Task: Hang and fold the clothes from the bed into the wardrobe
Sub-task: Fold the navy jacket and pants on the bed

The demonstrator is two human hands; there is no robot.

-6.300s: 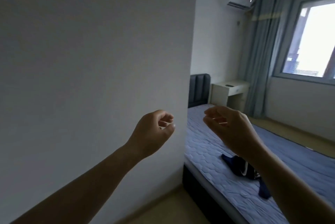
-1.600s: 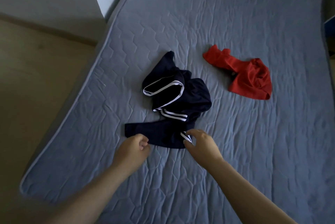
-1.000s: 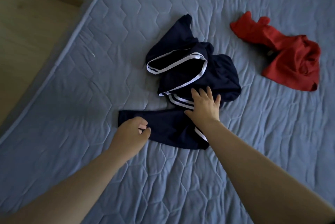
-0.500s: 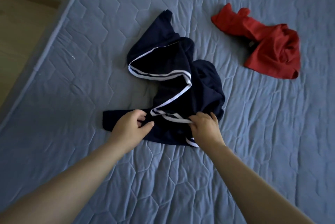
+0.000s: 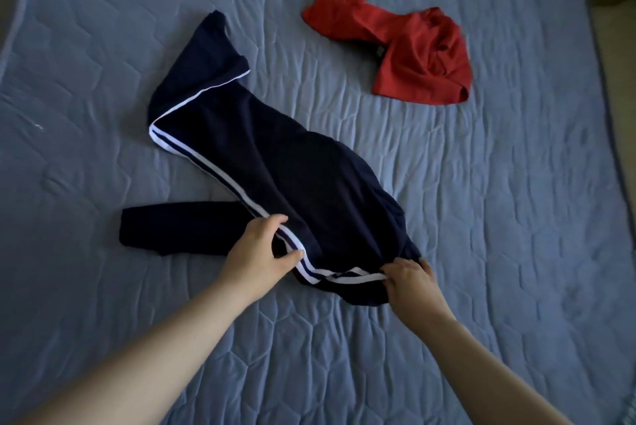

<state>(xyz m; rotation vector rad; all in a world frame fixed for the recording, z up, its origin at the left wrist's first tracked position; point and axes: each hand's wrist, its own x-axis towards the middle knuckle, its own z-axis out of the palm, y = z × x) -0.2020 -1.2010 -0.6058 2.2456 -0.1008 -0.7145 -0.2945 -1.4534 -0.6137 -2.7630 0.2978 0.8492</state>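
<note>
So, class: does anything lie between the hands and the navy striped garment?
Nothing visible does. The left hand and right hand both grip the navy garment at its near striped edge; the red garment lies apart on the bed.

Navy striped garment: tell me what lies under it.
Under the navy striped garment shows only the quilted blue mattress; one dark part of it pokes out leftward from beneath its body. Anything else beneath is covered by the cloth.
</note>
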